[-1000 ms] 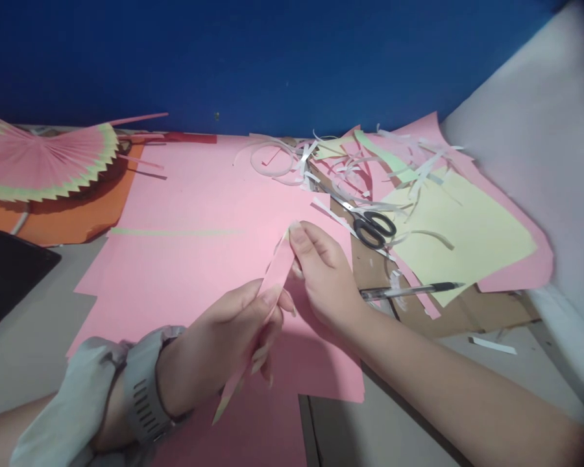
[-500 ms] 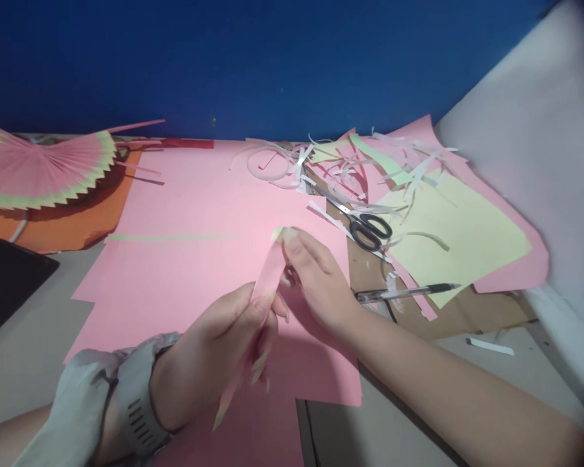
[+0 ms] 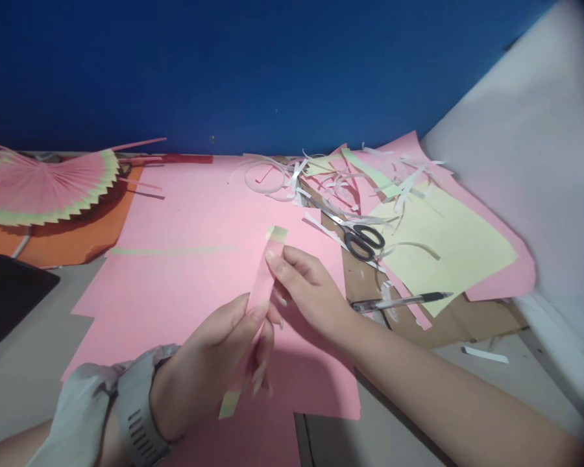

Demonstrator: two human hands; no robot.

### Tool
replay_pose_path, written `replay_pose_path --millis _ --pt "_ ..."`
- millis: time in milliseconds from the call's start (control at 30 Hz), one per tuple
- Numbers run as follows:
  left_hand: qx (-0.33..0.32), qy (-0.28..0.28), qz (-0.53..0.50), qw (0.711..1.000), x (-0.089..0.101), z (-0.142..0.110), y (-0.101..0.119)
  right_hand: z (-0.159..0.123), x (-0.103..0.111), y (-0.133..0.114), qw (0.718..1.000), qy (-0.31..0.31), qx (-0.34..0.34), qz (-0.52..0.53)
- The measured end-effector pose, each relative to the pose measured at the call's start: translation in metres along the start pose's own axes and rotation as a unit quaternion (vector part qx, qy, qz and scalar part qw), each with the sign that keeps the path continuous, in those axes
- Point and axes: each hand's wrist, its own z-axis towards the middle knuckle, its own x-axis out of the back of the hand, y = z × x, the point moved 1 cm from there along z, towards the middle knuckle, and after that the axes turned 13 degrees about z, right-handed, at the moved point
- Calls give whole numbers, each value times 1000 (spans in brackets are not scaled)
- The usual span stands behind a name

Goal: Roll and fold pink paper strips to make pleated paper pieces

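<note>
A narrow folded pink paper strip with pale green ends is held up over a large pink sheet. My left hand pinches the strip's lower half between thumb and fingers; a grey watch sits on that wrist. My right hand grips the strip's upper part, fingers closed on it just below the top green end. The bottom green end pokes out under my left hand.
Black-handled scissors and a pen lie to the right on brown cardboard, among paper scraps and a yellow sheet. A pleated pink and green fan rests on orange paper at the left. A black tablet lies at the left edge.
The strip has been turned from edge-on to flat-on, so its green ends now show. Both hands have slid slightly down and left while still holding it.
</note>
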Motion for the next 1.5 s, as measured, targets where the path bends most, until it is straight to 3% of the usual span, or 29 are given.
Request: replay_pose_path --millis 367,567,867,1100,1500 --pt "-15 -11 -9 1000 1 4 2 -2 -1 5 999 8 -21 28" --pt "-32 7 21 999 2 3 4 -3 -4 0 999 -13 -33 -20" --pt "-15 -10 30 999 2 2 3 -2 -2 2 999 -3 4 42" --pt "-4 17 39 999 -1 2 5 1 -2 -3 999 -28 -41 -2" --pt "-35 -21 46 998 2 -2 0 -4 -6 3 999 37 -24 28"
